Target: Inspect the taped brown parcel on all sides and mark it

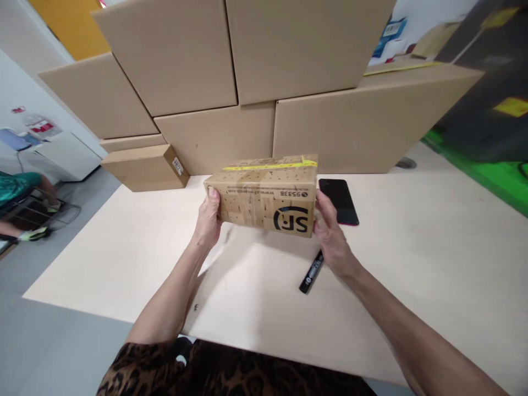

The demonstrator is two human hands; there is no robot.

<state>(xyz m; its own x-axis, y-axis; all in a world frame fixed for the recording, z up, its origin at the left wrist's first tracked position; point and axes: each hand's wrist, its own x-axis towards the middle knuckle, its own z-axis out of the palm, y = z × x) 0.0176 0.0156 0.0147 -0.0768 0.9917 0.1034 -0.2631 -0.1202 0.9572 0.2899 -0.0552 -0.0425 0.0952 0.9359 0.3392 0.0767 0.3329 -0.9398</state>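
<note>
Between my two hands a brown cardboard box [251, 201] is held up over the table [256, 291]. Yellow tape runs along its top, and black printed lettering on the near side reads upside down. My left hand [209, 220] grips its left end, thumb on the near face. At the right end, my right hand [331, 234] is closed on the box, with its fingertips partly hidden. Below my right hand lies a black marker pen [312, 271]. A dark smartphone [339, 201] rests on the table just beyond that hand.
Large cardboard cartons [289, 44] are stacked along the back of the table. A smaller closed box [144, 168] stands at the back left. On the far left a seated person [25, 190] is partly visible. A green surface [474, 170] borders the right.
</note>
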